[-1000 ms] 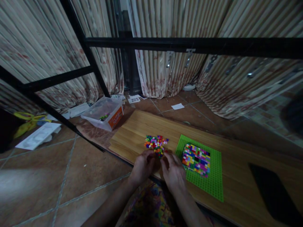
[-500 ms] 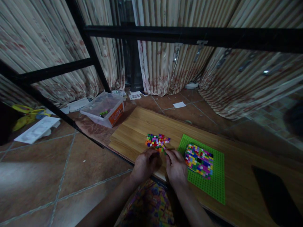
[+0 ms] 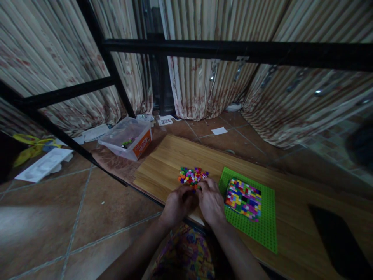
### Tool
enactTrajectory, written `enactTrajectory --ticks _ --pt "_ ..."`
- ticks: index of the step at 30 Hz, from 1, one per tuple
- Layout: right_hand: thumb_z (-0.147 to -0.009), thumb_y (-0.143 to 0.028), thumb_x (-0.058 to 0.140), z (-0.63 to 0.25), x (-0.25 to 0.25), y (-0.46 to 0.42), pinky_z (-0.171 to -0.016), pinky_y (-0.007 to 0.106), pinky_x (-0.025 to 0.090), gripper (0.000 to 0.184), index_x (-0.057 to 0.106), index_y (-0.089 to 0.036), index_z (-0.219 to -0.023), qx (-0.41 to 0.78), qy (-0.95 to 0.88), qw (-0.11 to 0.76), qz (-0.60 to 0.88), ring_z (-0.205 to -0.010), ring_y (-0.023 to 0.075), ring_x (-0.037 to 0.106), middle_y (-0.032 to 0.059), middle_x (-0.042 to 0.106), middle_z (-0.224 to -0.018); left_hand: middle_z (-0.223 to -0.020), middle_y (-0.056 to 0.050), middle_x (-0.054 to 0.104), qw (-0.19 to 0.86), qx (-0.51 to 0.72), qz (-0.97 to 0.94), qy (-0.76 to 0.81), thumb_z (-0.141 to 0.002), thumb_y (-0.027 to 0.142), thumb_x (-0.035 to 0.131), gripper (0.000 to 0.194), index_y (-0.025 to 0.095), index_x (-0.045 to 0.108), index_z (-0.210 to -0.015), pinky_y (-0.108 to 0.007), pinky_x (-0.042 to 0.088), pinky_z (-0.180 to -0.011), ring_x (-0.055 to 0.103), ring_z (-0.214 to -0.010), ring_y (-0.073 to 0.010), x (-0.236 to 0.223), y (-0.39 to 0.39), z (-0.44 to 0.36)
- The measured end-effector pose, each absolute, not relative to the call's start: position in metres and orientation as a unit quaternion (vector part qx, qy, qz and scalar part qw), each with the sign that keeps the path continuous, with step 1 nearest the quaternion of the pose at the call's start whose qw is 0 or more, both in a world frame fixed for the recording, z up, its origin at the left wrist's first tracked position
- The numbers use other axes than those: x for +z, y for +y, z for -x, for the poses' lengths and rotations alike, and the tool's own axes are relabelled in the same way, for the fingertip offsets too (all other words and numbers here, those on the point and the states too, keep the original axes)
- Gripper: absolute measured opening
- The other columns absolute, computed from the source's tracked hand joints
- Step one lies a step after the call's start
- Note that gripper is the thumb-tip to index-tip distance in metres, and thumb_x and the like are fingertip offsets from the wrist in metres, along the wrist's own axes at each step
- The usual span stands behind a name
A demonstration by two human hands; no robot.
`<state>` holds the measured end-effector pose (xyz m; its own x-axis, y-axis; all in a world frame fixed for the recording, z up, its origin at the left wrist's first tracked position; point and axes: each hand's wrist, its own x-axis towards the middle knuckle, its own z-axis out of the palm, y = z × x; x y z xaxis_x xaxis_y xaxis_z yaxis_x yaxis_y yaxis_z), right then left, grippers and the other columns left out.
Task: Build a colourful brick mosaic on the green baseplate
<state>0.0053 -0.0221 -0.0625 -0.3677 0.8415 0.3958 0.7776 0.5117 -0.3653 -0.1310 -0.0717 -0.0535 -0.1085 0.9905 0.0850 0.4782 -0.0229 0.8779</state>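
Note:
A loose pile of small, many-coloured toy bricks (image 3: 190, 175) lies on the wooden board (image 3: 166, 153). At its near edge, my left hand (image 3: 175, 204) has its fingers curled together in a pinch. My right hand (image 3: 211, 200) is closed too, fingertips bent down at the pile's near right side, close to the left fingertips. Whatever is between the fingers is too small or hidden to make out. To the right, a green studded baseplate (image 3: 269, 221) carries a block of tightly set coloured bricks (image 3: 244, 197).
A clear plastic box (image 3: 118, 142) with an orange label and a few pieces inside stands beyond the board's left end. A dark flat object (image 3: 338, 237) lies at the right. Black metal bars (image 3: 189, 48) cross in front of curtains. White moulded packaging (image 3: 42, 165) rests on the tiled floor.
My right hand has shifted slightly left and forward, its fingertips now over the pile's near right edge. The left hand stays almost in place. The view has tilted a little.

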Motion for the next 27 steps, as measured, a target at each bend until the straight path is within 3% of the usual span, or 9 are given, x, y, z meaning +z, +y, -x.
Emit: enactTrajectory --ticks 5,10,14,17,20,24,27 --pt "-0.091 -0.021 0.046 -0.010 -0.052 -0.036 -0.084 0.035 0.049 0.016 0.059 -0.021 -0.099 0.140 -0.815 0.313 0.468 -0.097 0.0214 0.059 0.0077 0.061 -0.103 -0.089 -0.003 0.068 0.376 0.459 -0.525 0.610 -0.086 0.029 0.052 0.019 0.018 0.065 -0.094 -0.025 0.048 -0.077 0.062 -0.082 -0.0158 -0.046 -0.070 0.129" --pt "-0.091 -0.023 0.046 -0.020 -0.039 -0.062 -0.079 0.030 0.051 0.018 0.062 -0.022 -0.100 0.292 -0.749 0.371 0.465 -0.088 0.0182 0.064 0.0051 0.067 -0.095 -0.069 0.000 0.061 0.476 0.459 -0.483 0.574 -0.083 0.035 0.058 0.023 0.015 0.065 -0.077 -0.020 0.043 -0.060 0.053 -0.065 -0.0114 -0.033 -0.070 0.119" --pt "-0.085 -0.033 0.057 -0.026 -0.034 -0.080 -0.066 0.027 0.054 0.018 0.065 -0.021 -0.096 0.496 -0.579 0.439 0.476 -0.073 0.0170 0.067 0.0033 0.070 -0.085 -0.059 0.002 0.057 0.574 0.448 -0.407 0.552 -0.078 0.038 0.064 0.025 0.013 0.064 -0.073 -0.019 0.038 -0.052 0.048 -0.054 -0.0087 -0.024 -0.082 0.109" --pt "-0.078 -0.038 0.066 -0.030 -0.034 -0.090 -0.057 0.026 0.053 0.021 0.069 -0.018 -0.084 0.596 -0.468 0.445 0.478 -0.061 0.0167 0.065 0.0025 0.070 -0.070 -0.053 0.002 0.056 0.627 0.436 -0.361 0.535 -0.075 0.040 0.067 0.028 0.013 0.063 -0.070 -0.018 0.036 -0.049 0.046 -0.049 -0.0076 -0.022 -0.094 0.102" --pt "-0.068 -0.039 0.074 -0.035 -0.036 -0.095 -0.054 0.025 0.050 0.023 0.072 -0.017 -0.075 0.626 -0.409 0.440 0.497 -0.056 0.0153 0.062 0.0018 0.068 -0.061 -0.055 0.000 0.060 0.646 0.440 -0.346 0.519 -0.072 0.040 0.071 0.029 0.012 0.063 -0.069 -0.018 0.036 -0.050 0.049 -0.051 -0.0082 -0.024 -0.102 0.097" --pt "-0.064 -0.040 0.078 -0.041 -0.042 -0.096 -0.055 0.024 0.049 0.026 0.074 -0.018 -0.077 0.652 -0.350 0.442 0.507 -0.056 0.0137 0.060 0.0017 0.068 -0.061 -0.055 0.001 0.058 0.660 0.438 -0.339 0.507 -0.073 0.041 0.069 0.030 0.012 0.062 -0.069 -0.019 0.037 -0.050 0.049 -0.050 -0.0088 -0.030 -0.101 0.097" --pt "-0.063 -0.039 0.078 -0.042 -0.046 -0.096 -0.057 0.025 0.050 0.025 0.074 -0.020 -0.079 0.650 -0.322 0.463 0.509 -0.059 0.0136 0.060 0.0012 0.068 -0.065 -0.053 0.003 0.054 0.587 0.438 -0.402 0.549 -0.078 0.040 0.063 0.027 0.014 0.062 -0.070 -0.020 0.038 -0.050 0.046 -0.048 -0.0084 -0.031 -0.088 0.105"
